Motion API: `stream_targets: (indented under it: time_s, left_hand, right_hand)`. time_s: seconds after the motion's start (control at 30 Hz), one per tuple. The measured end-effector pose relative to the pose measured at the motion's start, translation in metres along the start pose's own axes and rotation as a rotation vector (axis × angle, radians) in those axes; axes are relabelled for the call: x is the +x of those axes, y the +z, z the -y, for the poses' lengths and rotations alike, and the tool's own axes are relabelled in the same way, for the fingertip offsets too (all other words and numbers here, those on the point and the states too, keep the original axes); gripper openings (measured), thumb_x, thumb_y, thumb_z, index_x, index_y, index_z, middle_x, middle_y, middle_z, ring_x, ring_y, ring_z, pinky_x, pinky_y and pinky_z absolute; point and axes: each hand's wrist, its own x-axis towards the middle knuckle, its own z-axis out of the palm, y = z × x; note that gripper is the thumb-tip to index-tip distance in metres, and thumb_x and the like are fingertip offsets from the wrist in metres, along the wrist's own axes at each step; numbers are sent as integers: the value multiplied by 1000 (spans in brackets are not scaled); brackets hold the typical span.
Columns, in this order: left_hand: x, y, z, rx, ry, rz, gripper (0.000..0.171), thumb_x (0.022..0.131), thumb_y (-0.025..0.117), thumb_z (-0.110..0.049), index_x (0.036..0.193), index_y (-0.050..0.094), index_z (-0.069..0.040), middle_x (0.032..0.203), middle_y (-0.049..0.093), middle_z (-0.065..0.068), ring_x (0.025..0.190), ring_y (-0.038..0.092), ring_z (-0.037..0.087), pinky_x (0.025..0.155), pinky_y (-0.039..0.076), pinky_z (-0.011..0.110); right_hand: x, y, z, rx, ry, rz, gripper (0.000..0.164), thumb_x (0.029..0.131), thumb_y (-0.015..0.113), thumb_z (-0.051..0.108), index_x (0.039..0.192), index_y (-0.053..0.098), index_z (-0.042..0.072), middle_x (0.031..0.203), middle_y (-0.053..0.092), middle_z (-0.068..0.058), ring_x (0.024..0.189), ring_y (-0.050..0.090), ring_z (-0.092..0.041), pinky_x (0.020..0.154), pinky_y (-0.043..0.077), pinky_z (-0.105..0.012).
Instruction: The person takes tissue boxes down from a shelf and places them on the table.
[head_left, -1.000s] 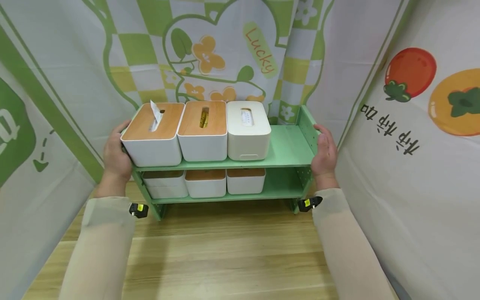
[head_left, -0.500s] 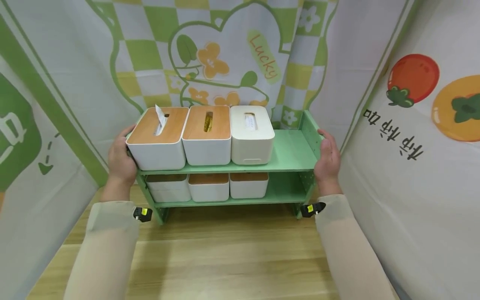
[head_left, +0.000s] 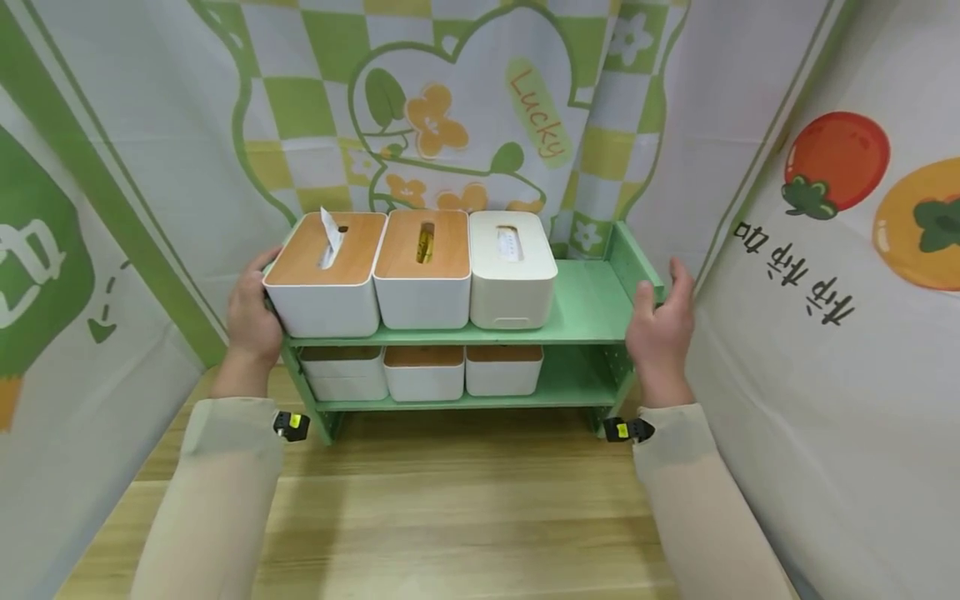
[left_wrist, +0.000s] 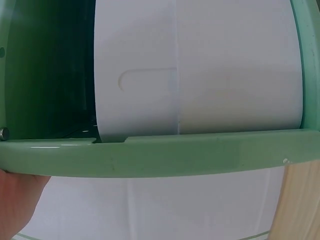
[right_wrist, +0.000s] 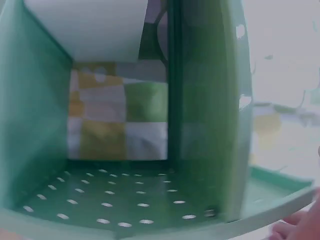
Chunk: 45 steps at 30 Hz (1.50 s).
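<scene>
A green two-tier shelf [head_left: 588, 296] stands between my hands. Its upper board bears two white tissue boxes with wood-look lids, the left box [head_left: 322, 310] with a tissue sticking up and the middle box [head_left: 422, 302], plus a cream box [head_left: 512, 302]. My left hand [head_left: 253, 321] lies along the shelf's left end, partly hidden by the left box. In the left wrist view, that hand [left_wrist: 17, 205] shows outside the side panel [left_wrist: 200, 154]. My right hand [head_left: 662, 337] is at the right end panel [head_left: 633, 258], thumb spread from straight fingers, the panel's front corner between them.
Three more white boxes stand on the lower board, such as the middle lower box [head_left: 424, 382]. Behind hangs a patterned curtain [head_left: 300, 108]. White printed cloth walls [head_left: 795, 400] flank both sides. Wooden flooring [head_left: 465, 508] lies in front.
My right thumb has spread apart from its fingers, and the hand has shifted slightly outward. My left hand stays at the left end. The whole view has drifted a little.
</scene>
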Motion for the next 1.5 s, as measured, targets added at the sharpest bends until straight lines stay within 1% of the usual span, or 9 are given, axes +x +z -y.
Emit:
stream_targets:
  time_s: [0.13,0.27,0.43,0.53,0.7,0.8,1.07,1.3,1.5]
  left_hand:
    - [-1,0,0,5,2,-2,65,102,11,-50,151,45,-24,155,40,0,141,32,22,113,19,40]
    - [0,-1,0,12,24,-16,65,103,11,-48,151,46,-22,154,42,0,140,33,21,113,19,38]
    - [0,1,0,-4,27,-5,63,103,11,-46,151,45,-22,154,41,1,140,33,22,113,20,39]
    - [0,1,0,-9,21,-14,63,103,12,-45,150,47,-22,154,42,1,140,34,21,113,20,38]
    - [-1,1,0,-22,13,-23,62,104,13,-45,149,48,-23,153,43,2,139,35,21,112,22,37]
    - [-1,0,0,-24,2,-22,62,104,13,-45,149,48,-24,153,43,1,139,34,21,113,21,37]
    - [0,2,-1,-10,18,-27,62,103,12,-43,149,48,-22,153,43,1,139,34,20,113,21,37]
    - [1,3,1,0,31,-29,63,103,12,-45,149,49,-21,152,44,0,139,35,19,112,22,36]
    - [1,2,1,19,14,-27,63,103,11,-44,149,48,-23,153,43,0,139,34,19,112,20,36]
  right_hand:
    - [-8,1,16,-124,-243,-49,60,102,47,30,154,29,6,159,27,-13,147,17,-24,116,14,-43]
    - [-16,10,32,-162,-481,-20,64,97,50,30,150,36,-2,157,30,-22,148,15,-28,116,13,-45]
    - [-22,26,50,-195,-659,117,68,94,57,32,149,39,-3,154,34,-24,145,23,-32,115,19,-46]
    - [-24,36,60,-286,-730,241,71,94,60,33,151,37,-3,155,33,-23,145,24,-34,116,17,-45]
    - [-27,52,79,-508,-715,442,70,99,53,46,155,34,8,159,30,-14,148,16,-30,117,1,-46]
    - [-28,56,83,-603,-683,506,65,101,49,50,154,38,14,158,33,-10,147,19,-29,116,-2,-51]
    - [-29,48,88,-654,-662,486,56,102,48,48,145,50,12,152,43,-10,140,35,-30,115,9,-56]
    - [-24,51,91,-579,-748,435,52,100,55,39,142,54,7,147,48,-16,137,40,-32,115,20,-48]
    - [-20,50,89,-619,-784,466,50,100,55,37,140,57,6,143,51,-19,132,46,-35,110,31,-47]
